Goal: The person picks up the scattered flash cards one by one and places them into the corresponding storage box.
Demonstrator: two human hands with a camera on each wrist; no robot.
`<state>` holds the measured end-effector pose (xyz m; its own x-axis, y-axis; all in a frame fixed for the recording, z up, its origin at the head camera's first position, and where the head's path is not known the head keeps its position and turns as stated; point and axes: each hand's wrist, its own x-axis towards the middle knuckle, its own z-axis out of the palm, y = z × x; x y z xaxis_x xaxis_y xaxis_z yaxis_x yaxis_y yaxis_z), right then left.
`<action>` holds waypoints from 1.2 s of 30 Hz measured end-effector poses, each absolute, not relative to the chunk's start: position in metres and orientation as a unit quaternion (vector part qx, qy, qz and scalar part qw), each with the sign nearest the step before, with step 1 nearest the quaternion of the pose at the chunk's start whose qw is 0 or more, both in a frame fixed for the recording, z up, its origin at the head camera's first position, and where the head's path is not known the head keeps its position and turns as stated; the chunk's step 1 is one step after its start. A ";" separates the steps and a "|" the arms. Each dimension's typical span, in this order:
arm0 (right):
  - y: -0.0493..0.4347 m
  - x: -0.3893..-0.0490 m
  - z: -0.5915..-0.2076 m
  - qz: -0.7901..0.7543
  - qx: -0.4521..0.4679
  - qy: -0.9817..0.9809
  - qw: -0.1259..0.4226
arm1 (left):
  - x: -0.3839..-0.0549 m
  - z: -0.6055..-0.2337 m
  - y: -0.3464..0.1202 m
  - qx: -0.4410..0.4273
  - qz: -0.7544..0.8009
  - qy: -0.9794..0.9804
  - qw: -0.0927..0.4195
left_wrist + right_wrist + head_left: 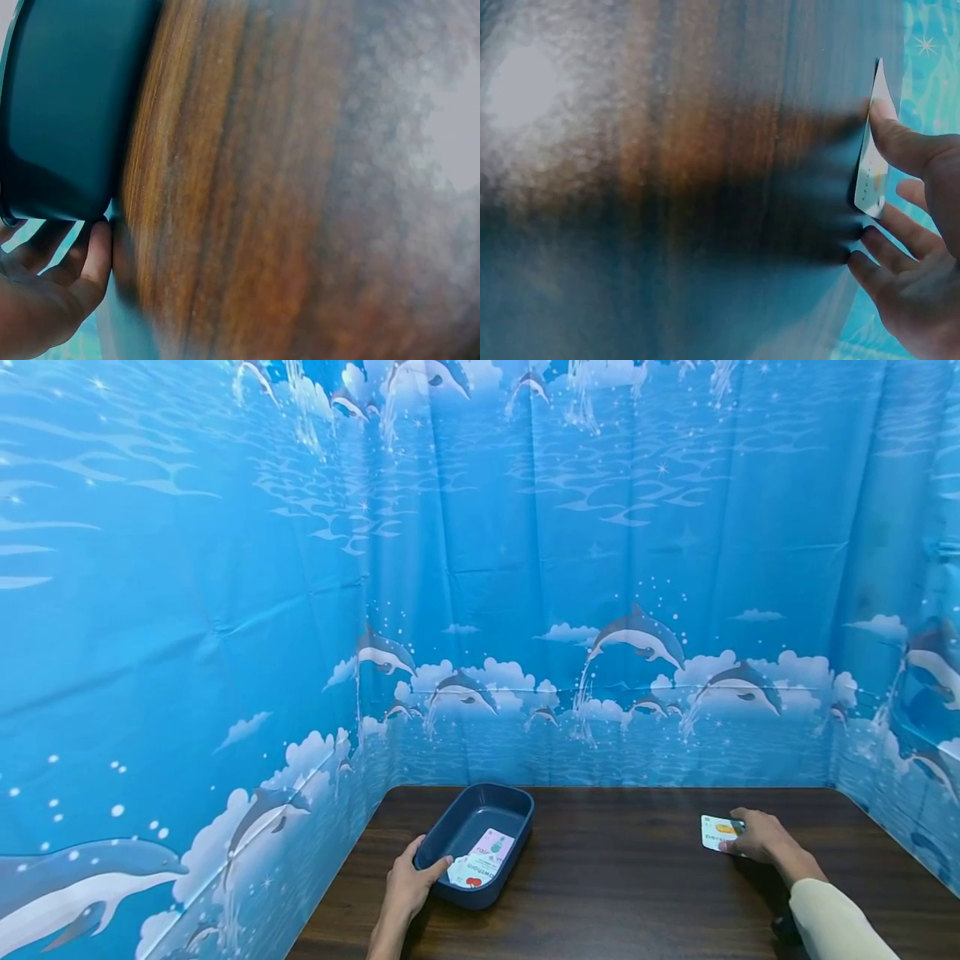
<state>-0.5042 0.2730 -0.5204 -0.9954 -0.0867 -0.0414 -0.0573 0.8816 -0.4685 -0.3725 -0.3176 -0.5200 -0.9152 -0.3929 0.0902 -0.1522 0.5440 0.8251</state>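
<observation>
A dark blue rectangular tray (480,902) stands on the table's left half, turned at an angle. My left hand (412,877) holds its left side, thumb over the rim and fingers against the outer wall; in the left wrist view those fingers (96,255) touch the tray (67,97). Overlapping picture cards (491,843) lie inside, the lower one printed with red fruit. Over on the right, my right hand (761,837) pinches a white card (715,832) with an orange picture. The right wrist view shows this card (871,169) edge-on, slightly bent, under the thumb.
A dark brown wood-grain table (615,860) lies beneath both hands. Blue curtains (510,568) printed with dolphins and clouds rise along its back and sides. Something small and black (786,931) shows beside the right forearm, partly hidden.
</observation>
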 end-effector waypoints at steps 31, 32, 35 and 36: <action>0.263 -0.472 -0.508 -0.304 -0.008 0.951 -0.059 | -0.369 -0.520 -0.319 0.149 -0.459 -0.865 0.140; 0.262 -0.471 -0.507 -0.305 -0.007 0.951 -0.058 | -0.369 -0.521 -0.319 0.150 -0.460 -0.864 0.139; 0.262 -0.470 -0.506 -0.303 -0.013 0.951 -0.059 | -0.370 -0.521 -0.319 0.151 -0.462 -0.863 0.139; 0.262 -0.470 -0.506 -0.301 -0.015 0.952 -0.060 | -0.370 -0.521 -0.319 0.151 -0.462 -0.863 0.139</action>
